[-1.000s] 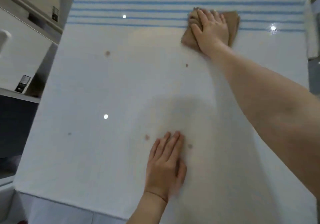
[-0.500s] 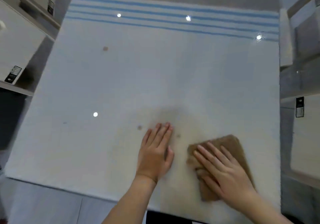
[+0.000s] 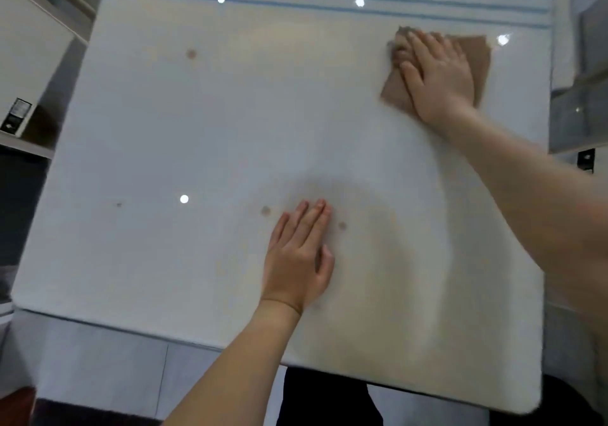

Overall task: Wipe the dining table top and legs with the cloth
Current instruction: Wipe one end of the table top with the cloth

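Right hand (image 3: 437,80), fingers straight and together, is pressing the cloth (image 3: 478,60) flat at the table top's (image 3: 197,129) two o'clock. Left hand (image 3: 297,261), fingers together, is resting flat at six. Brown spots (image 3: 191,53) are lying toward nine o'clock of the cloth.

no legible text; the small tag (image 3: 17,114) on the left shelf (image 3: 28,144) is blurred.

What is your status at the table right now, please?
Right hand flat on brown cloth, far right of table top. Left hand flat, bracing. Brown spots left of cloth.
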